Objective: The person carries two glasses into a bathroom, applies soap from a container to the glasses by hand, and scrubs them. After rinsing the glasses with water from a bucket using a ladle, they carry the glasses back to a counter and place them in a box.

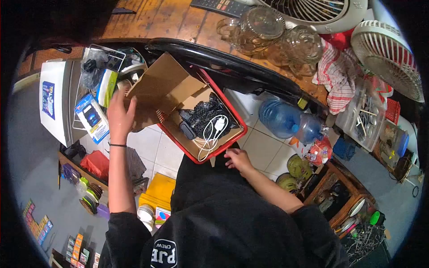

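A red-rimmed bin holds an open cardboard box, with black bubble wrap and a white cable with a plug inside. At the left, my left hand is raised beside the box's flap, fingers apart; whether it touches the flap is unclear. Behind it are a blue-and-white package and a green-and-white pack. My right hand is just outside the bin's near right corner, its fingers partly curled with nothing visible in them.
A wooden table edge runs across the top, with glass jars and a white fan. Large blue water bottles stand right of the bin. A yellow container and a wooden cabinet are lower down.
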{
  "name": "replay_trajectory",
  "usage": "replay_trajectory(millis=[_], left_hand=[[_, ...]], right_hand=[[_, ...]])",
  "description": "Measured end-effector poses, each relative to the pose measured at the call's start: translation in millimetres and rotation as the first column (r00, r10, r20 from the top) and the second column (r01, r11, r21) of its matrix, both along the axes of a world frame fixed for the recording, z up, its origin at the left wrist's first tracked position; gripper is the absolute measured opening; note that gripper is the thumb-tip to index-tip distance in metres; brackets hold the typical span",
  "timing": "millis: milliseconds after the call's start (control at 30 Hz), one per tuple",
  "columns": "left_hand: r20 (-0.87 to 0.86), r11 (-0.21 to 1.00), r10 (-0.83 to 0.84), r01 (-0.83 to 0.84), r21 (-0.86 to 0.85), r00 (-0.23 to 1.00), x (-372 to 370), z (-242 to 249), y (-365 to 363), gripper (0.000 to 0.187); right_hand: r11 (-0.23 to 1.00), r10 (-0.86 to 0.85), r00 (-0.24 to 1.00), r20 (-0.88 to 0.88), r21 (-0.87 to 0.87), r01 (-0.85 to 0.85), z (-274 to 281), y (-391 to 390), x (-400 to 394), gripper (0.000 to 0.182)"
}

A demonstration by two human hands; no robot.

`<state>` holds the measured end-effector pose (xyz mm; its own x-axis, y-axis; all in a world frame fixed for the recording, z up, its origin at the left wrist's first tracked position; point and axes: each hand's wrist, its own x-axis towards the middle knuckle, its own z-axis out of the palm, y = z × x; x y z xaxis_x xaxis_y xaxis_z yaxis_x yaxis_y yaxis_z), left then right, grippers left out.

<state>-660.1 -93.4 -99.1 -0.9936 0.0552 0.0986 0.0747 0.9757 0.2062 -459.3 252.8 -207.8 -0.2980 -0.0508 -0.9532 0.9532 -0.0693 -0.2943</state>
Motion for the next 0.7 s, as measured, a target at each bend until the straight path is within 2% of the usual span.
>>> replay_trajectory(millis=[33, 100, 133, 167, 233, 267, 300, 367, 400, 433, 467, 500, 533, 567, 600, 700], left_hand=[[0.007, 1.000, -0.008, 0.008, 0.000, 1.000, 2, 0, -1, 0.032], [0.328, 0.979, 0.041, -0.103, 0.175, 0.944, 6, 3, -6, 0.033], [0.409, 0.982, -0.003, -0.075, 0.173, 0.913, 10, 7, -11, 0.034], [0.411, 0.983, -0.011, -0.067, 0.173, 0.911, 16, 11, -13, 0.034], [0.478, 0.956, -0.155, 0.011, 0.292, 0.865, 28, 30, 1, 0.035], [0.451, 0.915, -0.228, 0.031, 0.403, 0.863, 33, 31, 7, 0.038], [0.523, 0.900, -0.219, -0.036, 0.434, 0.824, 33, 35, 14, 0.038], [0.527, 0.885, -0.220, -0.059, 0.461, 0.821, 38, 20, 4, 0.041], [0.527, 0.885, -0.230, -0.050, 0.463, 0.818, 40, 12, -1, 0.041], [0.458, 0.870, -0.231, -0.028, 0.492, 0.858, 42, 4, -5, 0.042], [0.386, 0.855, -0.231, -0.003, 0.519, 0.893, 44, -2, -10, 0.044], [0.385, 0.853, -0.241, 0.005, 0.522, 0.891, 42, -7, -17, 0.044], [0.425, 0.865, -0.263, 0.017, 0.501, 0.866, 39, -11, -26, 0.045], [0.463, 0.877, -0.282, 0.030, 0.479, 0.841, 36, -15, -33, 0.045], [0.481, 0.841, -0.267, -0.042, 0.540, 0.835, 34, -17, -37, 0.041], [0.510, 0.822, -0.256, -0.093, 0.562, 0.821, 26, -23, -51, 0.041]], right_hand=[[0.996, -0.083, 0.991, 0.104, -0.016, 0.086, -16, -10, 11, 0.028], [0.994, -0.113, 0.988, 0.108, 0.010, 0.113, -51, -28, 18, 0.028], [0.990, -0.136, 0.985, 0.109, 0.035, 0.133, -59, -36, 17, 0.028], [0.989, -0.145, 0.983, 0.112, 0.035, 0.142, -66, -43, 15, 0.028], [0.987, -0.031, 0.999, -0.009, 0.156, 0.032, -64, -57, 5, 0.027], [0.967, -0.113, 0.994, 0.005, 0.231, 0.109, -56, -63, 2, 0.025], [0.966, -0.122, 0.993, 0.006, 0.232, 0.117, -64, -65, 5, 0.025], [0.920, 0.005, 0.999, -0.044, 0.392, 0.013, -91, -65, 23, 0.025], [0.892, -0.015, 0.991, -0.136, 0.446, 0.075, -87, -71, 24, 0.024], [0.890, -0.025, 0.991, -0.134, 0.448, 0.084, -84, -75, 25, 0.024], [0.887, -0.158, 0.980, -0.120, 0.419, 0.195, -79, -78, 26, 0.023], [0.869, -0.287, 0.952, -0.103, 0.391, 0.304, -76, -81, 26, 0.022], [0.860, -0.338, 0.940, -0.037, 0.394, 0.325, -75, -82, 23, 0.019], [0.856, -0.346, 0.937, -0.039, 0.395, 0.333, -73, -85, 21, 0.019], [0.840, -0.366, 0.930, -0.032, 0.420, 0.344, -72, -87, 21, 0.018], [0.799, -0.411, 0.911, -0.024, 0.472, 0.372, -70, -90, 20, 0.016]])
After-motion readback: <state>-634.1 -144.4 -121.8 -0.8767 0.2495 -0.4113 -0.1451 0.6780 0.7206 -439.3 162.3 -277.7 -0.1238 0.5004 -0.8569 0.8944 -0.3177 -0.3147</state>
